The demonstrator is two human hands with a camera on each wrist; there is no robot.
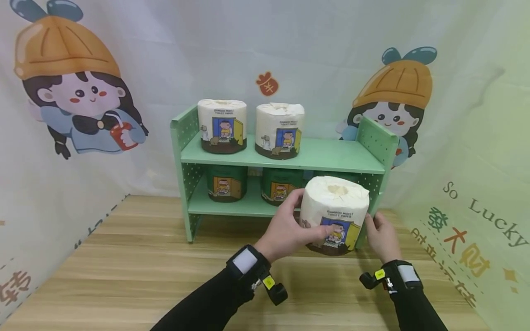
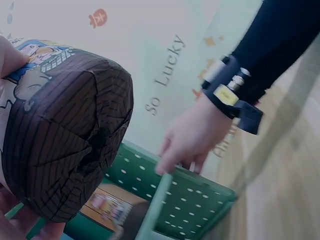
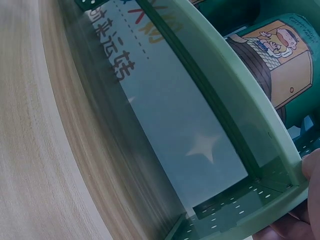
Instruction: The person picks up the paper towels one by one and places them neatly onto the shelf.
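In the head view my left hand grips a white-wrapped toilet paper roll, fingers behind it and thumb across its printed front. The roll is held up in front of the right part of a green two-tier shelf. Its brown underside faces the left wrist camera. My right hand holds the shelf's right side panel by the front edge; the left wrist view shows that hand's fingers bent over the perforated panel. Two more white rolls, a left one and a right one, stand upright on the top tier.
Green-wrapped rolls stand on the lower tier, one at left and one in the middle; the held roll partly hides the right end. The shelf stands on a wood-grain table before a printed cloth backdrop.
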